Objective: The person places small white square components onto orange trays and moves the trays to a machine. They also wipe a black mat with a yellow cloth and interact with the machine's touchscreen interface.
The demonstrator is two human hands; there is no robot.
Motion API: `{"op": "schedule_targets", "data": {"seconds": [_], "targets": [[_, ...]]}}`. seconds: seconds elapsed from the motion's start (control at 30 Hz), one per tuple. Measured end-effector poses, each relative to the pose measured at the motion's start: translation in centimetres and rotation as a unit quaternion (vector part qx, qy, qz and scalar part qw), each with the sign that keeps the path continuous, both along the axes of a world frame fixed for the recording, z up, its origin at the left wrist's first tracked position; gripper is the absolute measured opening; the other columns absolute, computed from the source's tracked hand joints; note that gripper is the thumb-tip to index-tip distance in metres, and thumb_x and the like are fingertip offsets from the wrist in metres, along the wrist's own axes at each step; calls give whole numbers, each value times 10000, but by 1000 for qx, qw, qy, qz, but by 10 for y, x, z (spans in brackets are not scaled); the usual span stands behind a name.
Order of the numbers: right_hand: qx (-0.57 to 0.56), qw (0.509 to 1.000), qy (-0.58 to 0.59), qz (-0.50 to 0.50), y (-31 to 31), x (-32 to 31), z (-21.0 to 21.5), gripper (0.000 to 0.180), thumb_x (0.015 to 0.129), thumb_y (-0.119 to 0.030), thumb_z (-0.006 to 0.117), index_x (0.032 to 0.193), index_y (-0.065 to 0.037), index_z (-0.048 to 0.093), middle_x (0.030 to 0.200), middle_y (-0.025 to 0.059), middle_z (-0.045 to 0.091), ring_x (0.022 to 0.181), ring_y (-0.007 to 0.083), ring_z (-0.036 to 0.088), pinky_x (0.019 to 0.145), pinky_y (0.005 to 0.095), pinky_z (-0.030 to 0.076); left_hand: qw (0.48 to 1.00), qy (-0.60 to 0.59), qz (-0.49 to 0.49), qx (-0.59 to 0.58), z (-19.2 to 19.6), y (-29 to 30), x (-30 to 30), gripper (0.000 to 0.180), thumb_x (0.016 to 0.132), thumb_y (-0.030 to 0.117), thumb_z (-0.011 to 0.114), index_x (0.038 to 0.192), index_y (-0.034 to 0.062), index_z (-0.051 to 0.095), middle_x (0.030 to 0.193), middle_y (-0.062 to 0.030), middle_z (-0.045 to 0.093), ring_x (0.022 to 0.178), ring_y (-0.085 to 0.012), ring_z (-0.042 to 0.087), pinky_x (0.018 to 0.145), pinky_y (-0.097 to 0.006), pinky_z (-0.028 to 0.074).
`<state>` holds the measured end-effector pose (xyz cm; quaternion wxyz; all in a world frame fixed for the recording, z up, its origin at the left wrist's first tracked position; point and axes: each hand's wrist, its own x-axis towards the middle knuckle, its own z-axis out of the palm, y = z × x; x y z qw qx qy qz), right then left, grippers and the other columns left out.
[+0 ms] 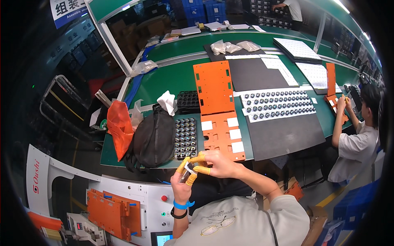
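My left hand and my right hand meet just in front of the bench edge, both with orange finger cots on the fingertips. Together they pinch a small dark round part with a white sticker on it. A black tray of shiny round parts lies right above my hands on the green bench. Beside the tray sits an orange cut-out plate carrying white square labels.
A black bag and an orange plastic bag sit left of the tray. A larger orange panel, black foam mats and strips of round parts lie farther right. Another person works at the right. An orange fixture stands lower left.
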<state>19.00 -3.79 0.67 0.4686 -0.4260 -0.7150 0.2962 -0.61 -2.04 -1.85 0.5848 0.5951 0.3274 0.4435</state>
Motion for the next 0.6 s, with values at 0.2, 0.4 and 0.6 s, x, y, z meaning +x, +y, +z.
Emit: {"op": "schedule_targets", "data": {"seconds": [0.2, 0.4, 0.6], "targets": [[-20, 1000, 9, 2, -3, 2, 0, 288, 870, -175, 701, 1116, -27, 678, 788, 108, 612, 671, 224, 593, 617, 341, 473, 998, 18, -5, 67, 7, 0, 7, 641, 842, 241, 789, 1338, -65, 522, 1055, -73, 683, 932, -96, 612, 822, -236, 497], [59, 992, -109, -6, -5, 5, 6, 323, 868, -161, 652, 1154, -13, 635, 804, 119, 598, 738, 294, 603, 672, 396, 481, 997, -28, -42, -58, -5, 4, -2, 559, 870, 276, 756, 1272, -64, 569, 960, -55, 679, 734, -92, 602, 615, -228, 484], [145, 971, -168, -89, -5, -5, -2, 405, 760, -142, 709, 1128, -2, 619, 834, 94, 541, 777, 277, 556, 684, 393, 458, 987, -108, -41, -113, -27, 11, 7, 286, 900, 78, 599, 1149, -61, 601, 842, -66, 638, 570, -104, 546, 499, -234, 438]]}}
